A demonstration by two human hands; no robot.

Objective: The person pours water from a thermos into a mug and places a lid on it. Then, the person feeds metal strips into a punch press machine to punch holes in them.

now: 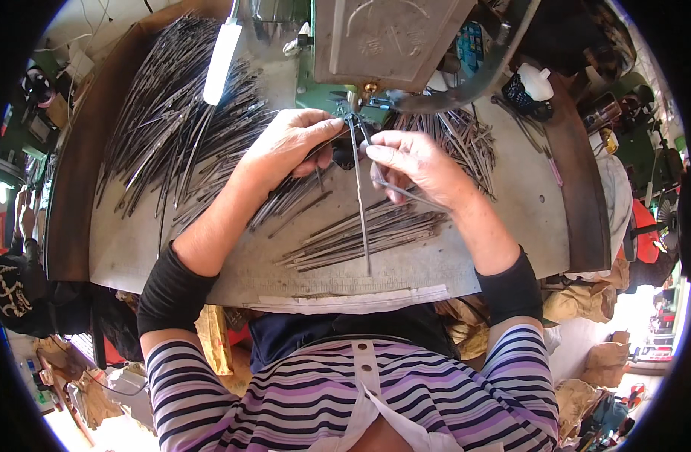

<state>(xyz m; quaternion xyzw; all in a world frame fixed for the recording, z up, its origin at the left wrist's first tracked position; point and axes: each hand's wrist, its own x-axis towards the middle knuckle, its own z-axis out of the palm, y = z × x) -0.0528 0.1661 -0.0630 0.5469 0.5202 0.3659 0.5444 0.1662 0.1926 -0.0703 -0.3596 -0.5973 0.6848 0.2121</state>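
My left hand (pixel 291 145) reaches in from the left, thumb and forefinger pinched at the end of a thin dark strip (pixel 361 203) just below the machine's working point. That strip hangs down toward the table's near edge. On the other side, my right hand (pixel 421 162) is closed, thumb against forefinger, close to the same spot. Another dark strip (pixel 417 197) runs through its lower fingers and out past the wrist. Above both hands is the machine head (pixel 390 41), a large beige housing with a metal rod (pixel 353 99) coming down. The exact fingertip contact is partly hidden.
A big heap of dark strips (pixel 172 98) fans across the table's left. More strips lie in a bundle (pixel 360 237) near the front and in a pile (pixel 466 143) at right. A white lamp (pixel 222 64) hangs over the heap. The metal table (pixel 511 233) has raised brown side walls (pixel 586 196).
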